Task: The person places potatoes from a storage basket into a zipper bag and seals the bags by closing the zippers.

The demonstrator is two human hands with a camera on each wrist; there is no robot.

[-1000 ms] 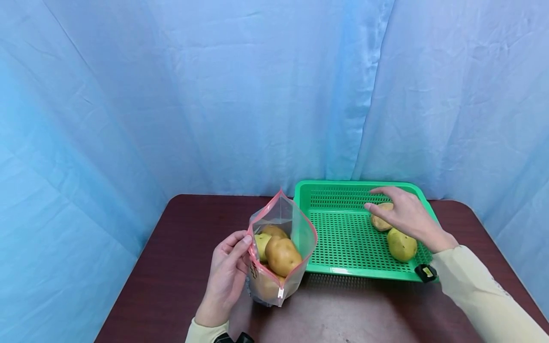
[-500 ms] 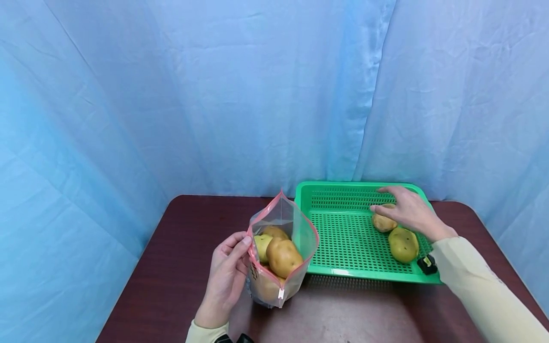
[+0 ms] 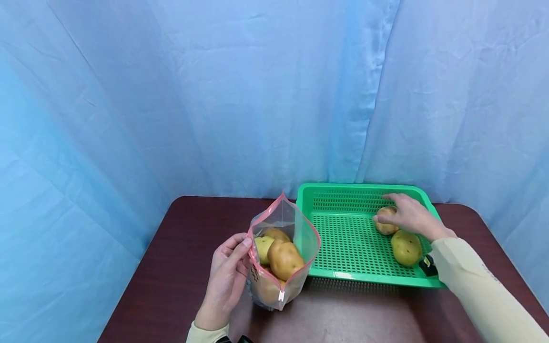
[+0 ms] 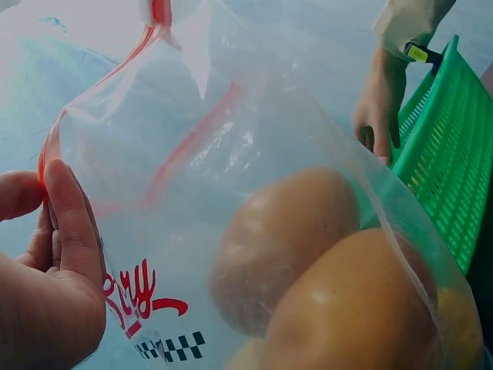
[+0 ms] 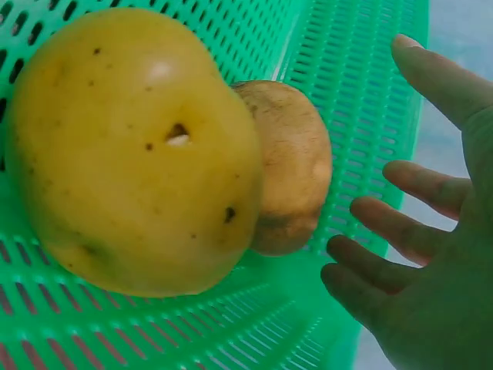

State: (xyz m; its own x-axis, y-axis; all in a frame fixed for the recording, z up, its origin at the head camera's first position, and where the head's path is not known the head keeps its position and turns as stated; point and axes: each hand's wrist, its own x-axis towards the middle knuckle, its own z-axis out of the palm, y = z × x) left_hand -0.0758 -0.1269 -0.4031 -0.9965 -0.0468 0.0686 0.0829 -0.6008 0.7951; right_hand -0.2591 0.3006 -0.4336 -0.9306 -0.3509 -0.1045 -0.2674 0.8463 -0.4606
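Note:
My left hand (image 3: 227, 276) pinches the pink-edged rim of a clear zip bag (image 3: 310, 259) between thumb and fingers. The bag stands with its mouth wide open, a white slider at the near corner. Several potatoes (image 3: 285, 259) fill its lower part, showing through the plastic in the left wrist view. My right hand (image 3: 411, 218) hovers over the right side of the green basket (image 3: 356, 277), fingers spread and holding nothing. Just below it lies a brownish potato (image 3: 387, 228). A larger yellow-green potato (image 5: 131, 154) with dark spots rests against it, nearer the wrist.
A dark wooden table (image 3: 193, 238) carries the bag and the basket, which stand side by side. Blue curtains (image 3: 257, 95) hang behind and at both sides. The basket's perforated walls rise around the two loose potatoes.
My right hand has shifted slightly right and down over the brownish potato, keeping its fingers apart. The left hand still holds the bag rim, with almost no movement.

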